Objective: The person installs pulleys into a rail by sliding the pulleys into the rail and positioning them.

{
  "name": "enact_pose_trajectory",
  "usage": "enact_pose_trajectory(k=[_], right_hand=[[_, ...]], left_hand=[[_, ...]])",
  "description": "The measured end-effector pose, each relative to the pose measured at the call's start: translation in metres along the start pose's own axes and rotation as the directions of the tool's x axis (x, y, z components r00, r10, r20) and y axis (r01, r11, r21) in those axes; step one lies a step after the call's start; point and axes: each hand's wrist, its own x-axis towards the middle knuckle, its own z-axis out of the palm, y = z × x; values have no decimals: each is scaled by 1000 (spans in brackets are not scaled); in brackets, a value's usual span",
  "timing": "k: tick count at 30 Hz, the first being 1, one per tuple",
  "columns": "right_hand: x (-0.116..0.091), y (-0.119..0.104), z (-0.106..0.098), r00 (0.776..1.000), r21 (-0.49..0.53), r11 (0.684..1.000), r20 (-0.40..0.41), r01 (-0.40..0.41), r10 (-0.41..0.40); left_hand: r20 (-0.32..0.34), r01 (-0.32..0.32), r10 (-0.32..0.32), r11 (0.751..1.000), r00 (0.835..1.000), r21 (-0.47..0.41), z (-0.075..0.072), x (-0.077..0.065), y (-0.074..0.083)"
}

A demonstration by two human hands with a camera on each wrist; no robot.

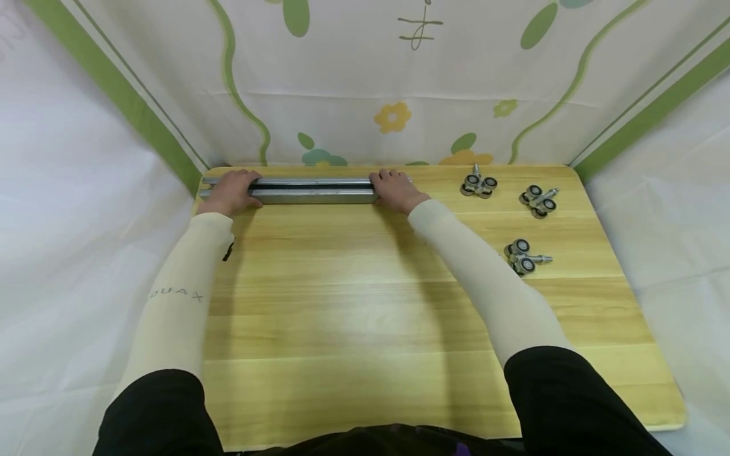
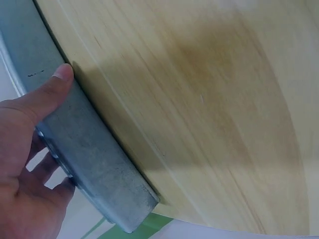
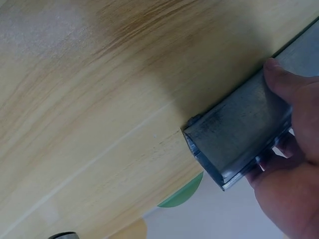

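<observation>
A grey metal channel rail with a slot along its top lies along the far edge of the wooden table. Near its left end my left hand grips it; in the left wrist view the thumb lies on the rail's near side and the fingers are on the opposite edge. My right hand holds the rail close to its right end, thumb on the near side, fingers over the far edge. The right wrist view shows the open end of the rail. The fingertips are partly hidden behind it.
Three roller trolleys with bolts stand at the right: one at the back, another farther right, a third beside my right forearm. The wooden table has rounded corners. A patterned cloth hangs behind it, with white cloth at both sides.
</observation>
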Motion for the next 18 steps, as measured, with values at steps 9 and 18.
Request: enact_pose_trajectory(k=[9,18], right_hand=[[-3,3,1,1000,31,999,21,16,-17],[-19,8,3,998,31,998,-11,57,-56]], left_hand=[[-18,-3,3,1000,1000,5,3,-5,2],[-24,-49,50,998,998,39,1,-15,11]])
